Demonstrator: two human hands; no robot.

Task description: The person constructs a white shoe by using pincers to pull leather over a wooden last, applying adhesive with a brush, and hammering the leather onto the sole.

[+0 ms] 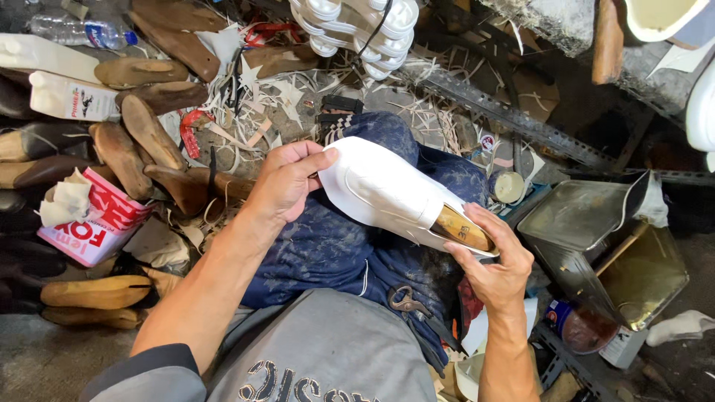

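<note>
Gripping a white shoe (380,190) (on a wooden last (462,228)) with both hands.

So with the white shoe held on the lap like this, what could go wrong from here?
The shoe is steadied only by fingertips: the left hand pinches the toe and the right hand grips the heel by the wooden last, so it could slip. The white upper might pick up marks from the dirty blue cloth under it. The pincers lying loose on the lap could slide off if the legs shift.
</note>
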